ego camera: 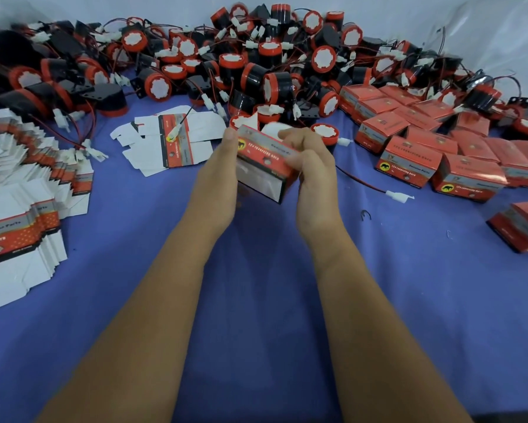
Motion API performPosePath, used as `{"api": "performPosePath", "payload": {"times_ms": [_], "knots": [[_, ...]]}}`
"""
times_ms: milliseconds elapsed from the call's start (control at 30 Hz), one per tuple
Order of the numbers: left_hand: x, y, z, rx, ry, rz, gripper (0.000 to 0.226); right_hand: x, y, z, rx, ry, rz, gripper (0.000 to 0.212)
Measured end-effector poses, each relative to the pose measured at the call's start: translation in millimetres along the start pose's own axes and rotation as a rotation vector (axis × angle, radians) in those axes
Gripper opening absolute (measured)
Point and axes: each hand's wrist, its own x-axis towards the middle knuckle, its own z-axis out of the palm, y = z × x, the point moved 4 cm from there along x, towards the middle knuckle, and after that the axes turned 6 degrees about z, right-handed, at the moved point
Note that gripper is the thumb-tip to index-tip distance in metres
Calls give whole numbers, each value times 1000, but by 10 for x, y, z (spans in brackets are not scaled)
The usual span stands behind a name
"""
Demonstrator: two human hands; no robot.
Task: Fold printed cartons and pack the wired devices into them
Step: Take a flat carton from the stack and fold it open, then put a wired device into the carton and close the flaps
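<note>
blue cloth (256, 270), left hand (226, 166) and right hand (310, 169) grasping a blurred carton (264, 166), its contents hidden

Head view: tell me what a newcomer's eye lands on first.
First the red printed carton, held up at centre between the left hand and right hand. Behind it, a heap of red-and-black wired devices along the far edge; folded cartons at right, flat blanks at left.

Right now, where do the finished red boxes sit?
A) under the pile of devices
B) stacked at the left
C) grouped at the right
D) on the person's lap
C: the closed red boxes stand grouped on the cloth at the right, while the left holds flat cartons.
</note>
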Motion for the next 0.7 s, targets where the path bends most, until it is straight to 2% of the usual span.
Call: {"api": "performPosePath", "payload": {"times_ms": [33, 100, 167, 233, 300, 367, 400, 467, 567, 633, 700], "knots": [[-1, 2, 9, -85, -60, -26, 65, -19, -18, 7, 15, -7, -26, 12], [25, 27, -13, -146, -100, 46, 46, -63, -58, 23, -7, 2, -87, 25], [57, 23, -98, -168, 0, 118, 27, -79, -54, 1, -94, 91, -128, 42], [92, -26, -156, -219, 81, 125, 16, -29, -23, -105, -156, 272, -104, 40], [116, -60, -184, -160, 105, 140, 36, 93, 1, -261, -239, 461, -29, 30], [104, -56, -205, 6, 114, 216, 57, 250, 32, -396, -405, 535, 83, 25], [87, -33, -213, 88, 104, 275, 60, 327, 49, -445, -495, 527, 121, 28], [71, 3, -243, 197, 82, 375, 58, 464, 70, -498, -666, 468, 147, 46], [52, 37, -287, 253, 61, 412, 57, 651, 114, -518, -897, 351, 168, 73], [36, 52, -303, 211, 47, 401, 61, 753, 173, -523, -1007, 259, 223, 75], [29, 59, -310, 178, 23, 391, 64, 797, 246, -530, -1046, 193, 283, 68]]}}
